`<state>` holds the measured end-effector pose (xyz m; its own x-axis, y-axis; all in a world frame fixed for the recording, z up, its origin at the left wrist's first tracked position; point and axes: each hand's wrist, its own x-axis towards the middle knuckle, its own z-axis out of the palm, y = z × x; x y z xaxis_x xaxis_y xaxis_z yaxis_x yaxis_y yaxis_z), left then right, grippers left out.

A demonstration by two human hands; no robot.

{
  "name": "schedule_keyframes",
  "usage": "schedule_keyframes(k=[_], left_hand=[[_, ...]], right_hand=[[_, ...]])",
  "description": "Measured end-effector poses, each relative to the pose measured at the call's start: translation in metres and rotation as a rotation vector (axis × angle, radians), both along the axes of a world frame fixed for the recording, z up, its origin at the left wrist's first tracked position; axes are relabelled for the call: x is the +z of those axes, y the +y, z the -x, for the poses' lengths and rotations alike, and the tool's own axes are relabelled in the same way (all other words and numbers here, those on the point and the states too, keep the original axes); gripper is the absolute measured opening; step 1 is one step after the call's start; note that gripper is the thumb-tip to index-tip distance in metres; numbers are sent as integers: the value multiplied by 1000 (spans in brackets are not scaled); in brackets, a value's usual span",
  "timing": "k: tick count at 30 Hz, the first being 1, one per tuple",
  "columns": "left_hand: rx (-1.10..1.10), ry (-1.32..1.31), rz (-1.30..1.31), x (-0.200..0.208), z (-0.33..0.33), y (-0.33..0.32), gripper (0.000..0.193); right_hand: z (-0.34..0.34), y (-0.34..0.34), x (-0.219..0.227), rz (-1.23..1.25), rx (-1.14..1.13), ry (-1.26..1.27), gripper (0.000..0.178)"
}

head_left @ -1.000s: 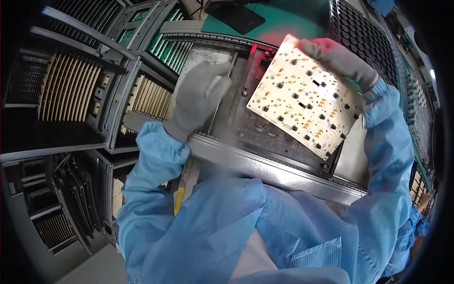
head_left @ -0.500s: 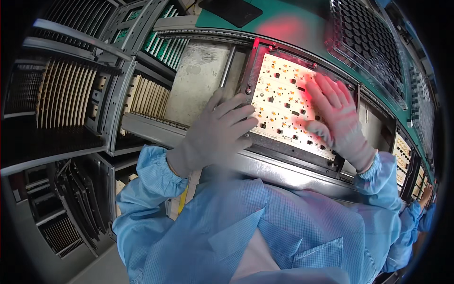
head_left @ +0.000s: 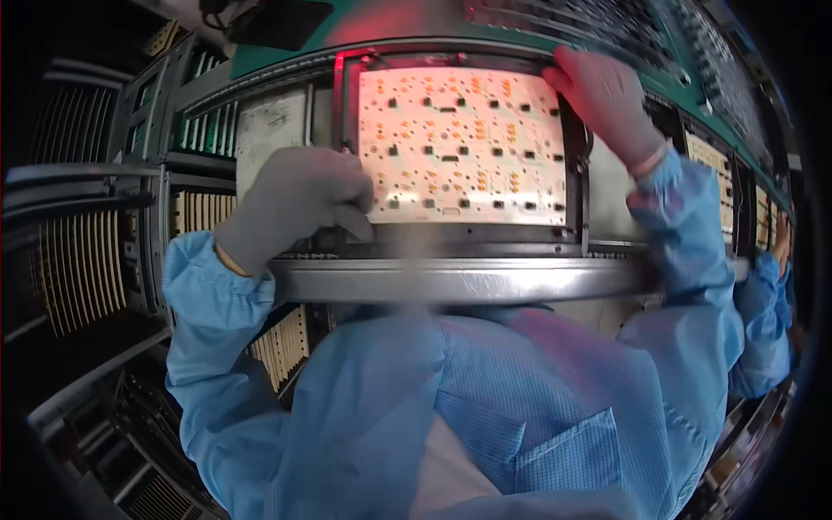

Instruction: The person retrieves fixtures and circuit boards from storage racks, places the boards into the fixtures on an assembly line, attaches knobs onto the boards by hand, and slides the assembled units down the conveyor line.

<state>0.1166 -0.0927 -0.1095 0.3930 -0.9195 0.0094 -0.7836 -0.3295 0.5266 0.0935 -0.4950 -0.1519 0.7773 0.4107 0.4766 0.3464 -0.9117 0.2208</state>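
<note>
A cream circuit board [head_left: 464, 178] with rows of black and orange parts lies flat in a black carrier frame [head_left: 416, 238] on the conveyor, partly washed in red light. My gloved left hand [head_left: 303, 195] is closed at the left edge of the frame, its curled fingers and thumb covering the board's lower left border. At the far right corner, my gloved right hand [head_left: 607, 100] has its fingers bent down over the frame's edge. Both hands appear to grip the frame, though the fingertips are partly hidden.
A metal rail [head_left: 485, 282] runs along the near side. Slotted racks of boards [head_left: 82, 269] stand at the left. Behind the conveyor are a green mat [head_left: 364, 26], a dark flat object [head_left: 282, 22] and clear trays [head_left: 572, 22]. Another person's blue sleeve [head_left: 763, 303] shows at the right.
The view has turned, so the board now looks level. My right hand went from spread over the board to its far right corner. My left hand's spread fingers have closed at the left edge.
</note>
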Motion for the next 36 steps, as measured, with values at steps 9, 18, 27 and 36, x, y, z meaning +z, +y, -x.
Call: schedule_keyframes(k=[9, 18, 27, 36], left_hand=[[550, -177, 392, -4, -45, -68, 23], [622, -447, 384, -41, -58, -99, 21], [687, -377, 422, -48, -64, -100, 19], [616, 139, 645, -52, -58, -88, 21]], right_hand=[[31, -15, 42, -855, 40, 1229, 39], [92, 6, 45, 79, 286, 258, 21], [9, -82, 93, -468, -425, 60, 32], [-25, -92, 99, 32, -415, 278, 26]])
